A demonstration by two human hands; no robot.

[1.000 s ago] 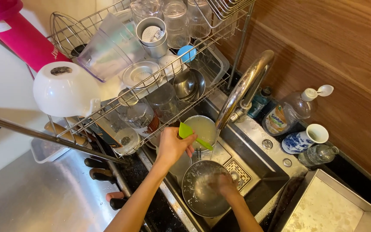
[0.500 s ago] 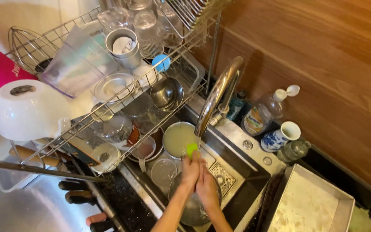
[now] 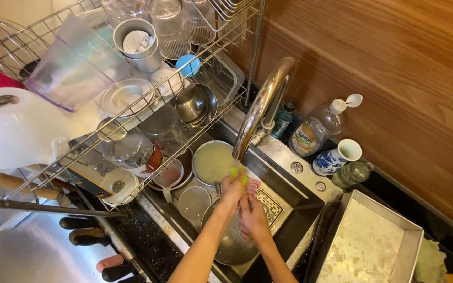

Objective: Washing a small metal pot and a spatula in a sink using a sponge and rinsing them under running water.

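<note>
The left hand and the right hand are pressed together over the sink, fingers curled shut around a green sponge that pokes out just past the fingertips. How the grip is shared between the two hands cannot be told. Directly beneath the fingers lies a steel bowl, and beside them, toward the right, the sink's square drain cover. Just beyond the fingertips the faucet arches down, its spout almost over the sponge. Left of the fingers, a pot of cloudy water stands near, with a small round lid next to it. Farther off to the right rest a metal tray, a patterned cup and a soap bottle. Farthest, up and left of the fingers, the wire dish rack holds glasses and bowls.
</note>
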